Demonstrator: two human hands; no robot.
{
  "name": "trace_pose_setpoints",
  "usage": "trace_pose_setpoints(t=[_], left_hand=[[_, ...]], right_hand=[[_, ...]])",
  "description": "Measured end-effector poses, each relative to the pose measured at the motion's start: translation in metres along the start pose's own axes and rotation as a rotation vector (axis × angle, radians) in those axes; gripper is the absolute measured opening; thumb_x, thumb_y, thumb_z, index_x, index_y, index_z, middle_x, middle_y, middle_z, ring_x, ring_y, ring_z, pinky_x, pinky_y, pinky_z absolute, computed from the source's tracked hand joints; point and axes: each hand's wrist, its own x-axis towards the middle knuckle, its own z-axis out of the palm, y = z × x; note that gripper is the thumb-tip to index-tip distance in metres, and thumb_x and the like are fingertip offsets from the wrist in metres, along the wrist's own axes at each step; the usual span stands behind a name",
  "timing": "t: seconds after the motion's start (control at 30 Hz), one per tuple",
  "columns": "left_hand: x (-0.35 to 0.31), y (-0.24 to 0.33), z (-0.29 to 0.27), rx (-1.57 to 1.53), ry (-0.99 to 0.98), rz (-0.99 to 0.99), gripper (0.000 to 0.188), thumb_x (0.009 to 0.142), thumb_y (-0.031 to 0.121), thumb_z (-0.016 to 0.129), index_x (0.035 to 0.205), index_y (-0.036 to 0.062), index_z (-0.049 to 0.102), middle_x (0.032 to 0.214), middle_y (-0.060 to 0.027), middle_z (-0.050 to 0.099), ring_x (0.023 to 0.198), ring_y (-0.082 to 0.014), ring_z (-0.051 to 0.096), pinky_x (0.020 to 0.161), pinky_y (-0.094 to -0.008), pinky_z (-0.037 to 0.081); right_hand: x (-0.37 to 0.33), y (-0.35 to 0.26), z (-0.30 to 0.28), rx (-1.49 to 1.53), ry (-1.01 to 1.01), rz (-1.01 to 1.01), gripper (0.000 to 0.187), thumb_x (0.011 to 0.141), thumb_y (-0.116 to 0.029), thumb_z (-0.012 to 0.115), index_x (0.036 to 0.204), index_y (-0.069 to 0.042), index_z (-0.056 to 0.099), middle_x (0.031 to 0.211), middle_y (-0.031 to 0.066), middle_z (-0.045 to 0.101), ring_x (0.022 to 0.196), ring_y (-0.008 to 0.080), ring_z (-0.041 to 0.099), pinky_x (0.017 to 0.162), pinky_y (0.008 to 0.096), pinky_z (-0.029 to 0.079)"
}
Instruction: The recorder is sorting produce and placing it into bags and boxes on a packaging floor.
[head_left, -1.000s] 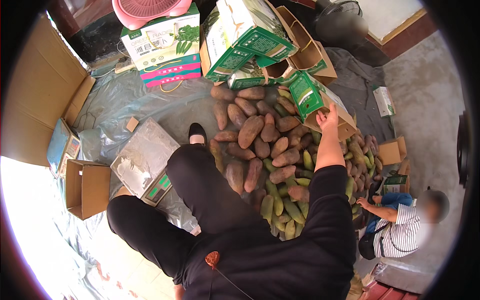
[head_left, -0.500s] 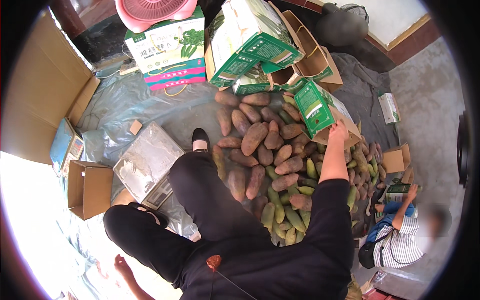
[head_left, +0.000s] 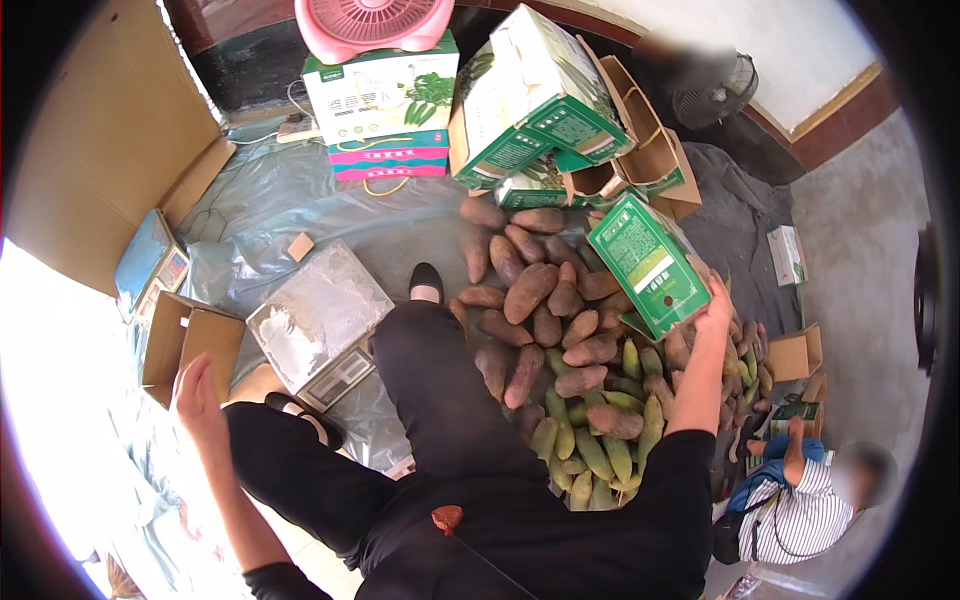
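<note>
A green and white carton [head_left: 650, 270] hangs tilted over the pile, its edge gripped by my right hand [head_left: 714, 308]. Under and beside it lies a heap of reddish-brown radishes [head_left: 532, 292] mixed with long green radishes [head_left: 592, 452]. My left hand [head_left: 200, 405] is raised with nothing in it, its fingers stretched out, nearest to an open brown cardboard box [head_left: 195, 345]. A flat weighing scale [head_left: 320, 315] with a scuffed metal top sits between that box and my foot.
Stacked cartons [head_left: 545, 110] stand at the back. A pink fan [head_left: 375, 25] rests on a carrot-and-greens printed box [head_left: 385, 95]. Plastic sheeting [head_left: 250, 210] covers the floor. At the right, a person in a striped shirt [head_left: 790, 510] sits beside small boxes [head_left: 795, 355].
My right hand has turned the green carton so more of its printed side shows, bringing it slightly nearer. My left hand has risen from the lower edge toward the brown box. The view has shifted.
</note>
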Motion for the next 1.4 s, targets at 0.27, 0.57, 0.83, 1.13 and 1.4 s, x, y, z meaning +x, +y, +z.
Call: trace_pose_setpoints(t=[0.27, 0.57, 0.83, 1.13, 1.4], left_hand=[[0.036, 0.06, 0.048, -0.267, -0.153, -0.013, 0.013, 0.083, 0.004, 0.061, 0.095, 0.0013, 0.067, 0.085, -0.0088, 0.067, 0.078, -0.0176, 0.065, 0.074, -0.0262, 0.049], [0.039, 0.02, 0.063, -0.356, -0.092, -0.06, 0.016, 0.083, 0.004, 0.061, 0.098, 0.0027, 0.067, 0.088, -0.0079, 0.067, 0.077, -0.0146, 0.063, 0.072, -0.0254, 0.049], [0.034, 0.002, 0.051, -0.263, 0.105, 0.006, 0.033, 0.082, 0.002, 0.061, 0.115, 0.006, 0.061, 0.101, -0.0091, 0.065, 0.091, -0.0197, 0.062, 0.081, -0.0293, 0.049], [0.023, 0.02, 0.038, 0.283, 0.066, 0.269, 0.062, 0.066, 0.015, 0.077, 0.124, 0.0145, 0.056, 0.124, -0.0039, 0.053, 0.127, -0.027, 0.039, 0.111, -0.0489, 0.02], [0.013, -0.024, 0.071, 0.31, -0.659, 0.038, 0.026, 0.075, 0.014, 0.064, 0.1, 0.0076, 0.067, 0.096, -0.0159, 0.064, 0.091, -0.035, 0.061, 0.077, -0.0429, 0.049]], right_hand=[[-0.142, -0.058, 0.072, -0.197, -0.27, -0.418, 0.023, 0.084, 0.0, 0.058, 0.107, 0.003, 0.063, 0.097, 0.0071, 0.066, 0.089, 0.0136, 0.061, 0.076, 0.0253, 0.05], [-0.286, -0.088, 0.166, -0.658, -0.779, -1.002, 0.011, 0.084, 0.006, 0.057, 0.092, 0.005, 0.064, 0.087, 0.0041, 0.063, 0.08, 0.0077, 0.054, 0.072, 0.0192, 0.039], [-0.303, -0.007, 0.317, -0.497, -1.221, -1.036, 0.058, 0.084, 0.009, 0.052, 0.138, 0.0, 0.035, 0.143, 0.0162, 0.038, 0.13, 0.0229, 0.041, 0.105, 0.0335, 0.035], [-0.326, 0.136, 0.354, -0.892, -1.573, -1.478, 0.027, 0.077, -0.002, 0.055, 0.102, -0.01, 0.061, 0.087, 0.0051, 0.066, 0.081, 0.0251, 0.063, 0.069, 0.0372, 0.046], [-0.323, 0.185, 0.347, -0.883, -1.71, -1.53, 0.025, 0.077, -0.006, 0.052, 0.099, -0.013, 0.063, 0.088, 0.002, 0.064, 0.09, 0.0202, 0.059, 0.08, 0.035, 0.044]])
